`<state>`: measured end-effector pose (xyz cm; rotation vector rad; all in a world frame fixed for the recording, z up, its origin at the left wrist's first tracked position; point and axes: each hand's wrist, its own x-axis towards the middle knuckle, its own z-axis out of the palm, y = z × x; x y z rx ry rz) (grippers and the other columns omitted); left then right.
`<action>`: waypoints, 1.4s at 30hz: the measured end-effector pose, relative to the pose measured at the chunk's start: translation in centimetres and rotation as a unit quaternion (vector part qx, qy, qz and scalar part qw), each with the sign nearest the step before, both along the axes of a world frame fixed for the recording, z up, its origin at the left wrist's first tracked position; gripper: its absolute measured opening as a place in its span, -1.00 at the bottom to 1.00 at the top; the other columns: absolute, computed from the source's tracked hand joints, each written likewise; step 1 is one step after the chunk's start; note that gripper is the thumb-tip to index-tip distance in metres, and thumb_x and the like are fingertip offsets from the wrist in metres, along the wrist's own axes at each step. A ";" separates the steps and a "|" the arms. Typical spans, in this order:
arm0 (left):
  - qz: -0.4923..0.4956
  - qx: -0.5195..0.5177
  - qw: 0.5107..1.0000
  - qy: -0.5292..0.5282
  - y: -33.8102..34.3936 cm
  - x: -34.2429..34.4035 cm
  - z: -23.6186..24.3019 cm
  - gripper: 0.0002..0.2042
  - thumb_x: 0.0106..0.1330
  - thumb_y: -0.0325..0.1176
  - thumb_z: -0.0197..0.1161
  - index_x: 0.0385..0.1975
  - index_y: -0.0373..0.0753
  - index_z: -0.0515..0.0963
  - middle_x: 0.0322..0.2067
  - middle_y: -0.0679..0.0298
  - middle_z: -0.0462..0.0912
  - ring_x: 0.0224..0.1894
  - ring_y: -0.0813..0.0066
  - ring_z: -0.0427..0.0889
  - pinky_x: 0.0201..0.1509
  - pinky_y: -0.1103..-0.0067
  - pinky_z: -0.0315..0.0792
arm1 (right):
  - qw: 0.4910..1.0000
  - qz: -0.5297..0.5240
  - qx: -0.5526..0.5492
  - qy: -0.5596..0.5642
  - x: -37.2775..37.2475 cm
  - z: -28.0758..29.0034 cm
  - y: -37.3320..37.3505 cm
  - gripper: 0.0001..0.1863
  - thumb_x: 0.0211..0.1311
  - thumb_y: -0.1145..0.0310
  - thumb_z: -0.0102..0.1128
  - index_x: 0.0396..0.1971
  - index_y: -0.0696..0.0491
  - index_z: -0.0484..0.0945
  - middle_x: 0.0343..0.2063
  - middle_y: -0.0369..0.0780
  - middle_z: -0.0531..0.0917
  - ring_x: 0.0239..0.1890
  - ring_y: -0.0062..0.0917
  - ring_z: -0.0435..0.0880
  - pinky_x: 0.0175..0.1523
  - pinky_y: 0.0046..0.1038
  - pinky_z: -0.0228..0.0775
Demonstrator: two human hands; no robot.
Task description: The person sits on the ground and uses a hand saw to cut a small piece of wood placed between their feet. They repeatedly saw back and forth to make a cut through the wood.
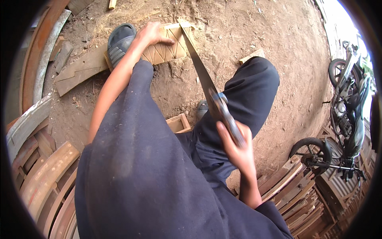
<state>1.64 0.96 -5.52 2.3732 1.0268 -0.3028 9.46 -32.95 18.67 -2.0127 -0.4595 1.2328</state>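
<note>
My right hand is closed round the handle of a handsaw. Its long dark blade slants away to the far left, and the tip lies at the right end of a pale wooden board. Zigzag pencil lines run across the board's face. My left hand grips the board's far edge, thumb stretched over the marked face, the other fingers partly hidden. Beside that hand, my sandalled foot rests at the board's left end. The handle looks slightly blurred.
A weathered plank lies left of the foot. Between my legs is a small wooden frame; a wood offcut lies beyond my right knee. Curved wood pieces are stacked lower left, more slats lower right. A motorcycle stands at right.
</note>
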 end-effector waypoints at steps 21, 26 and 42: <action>0.016 -0.020 1.000 0.002 -0.2 -0.2 0.3 -0.10 -0.33 0.37 0.45 -0.21 -0.41 0.52 -0.25 -0.07 0.63 -0.16 0.11 0.65 -0.08 0.29 0.53 | 0.998 0.019 -0.061 -0.024 -0.8 3.6 -1.6 -0.78 0.27 0.42 0.16 -0.55 0.19 0.45 -0.73 -0.38 0.29 -0.57 -0.81 0.22 -0.52 -0.58 0.11; -0.005 0.016 1.000 0.006 -1.2 0.5 -0.6 0.00 -0.35 0.44 0.40 -0.11 -0.45 0.49 -0.06 -0.11 0.55 0.01 0.08 0.57 0.04 0.27 0.51 | 0.999 0.015 0.007 -0.043 0.0 -1.5 1.2 -0.73 0.28 0.39 0.17 -0.59 0.18 0.42 -0.73 -0.42 0.28 -0.58 -0.82 0.17 -0.54 -0.55 0.05; 0.118 0.008 0.993 0.021 -1.0 1.8 -1.3 -0.39 0.41 0.04 -0.40 -0.27 -0.30 0.58 -0.32 -0.09 0.66 -0.24 0.04 0.64 -0.06 0.14 0.44 | 0.999 -0.010 -0.004 -0.034 -1.4 -0.7 1.3 -0.72 0.29 0.38 0.17 -0.59 0.18 0.41 -0.75 -0.35 0.26 -0.59 -0.79 0.18 -0.55 -0.53 0.08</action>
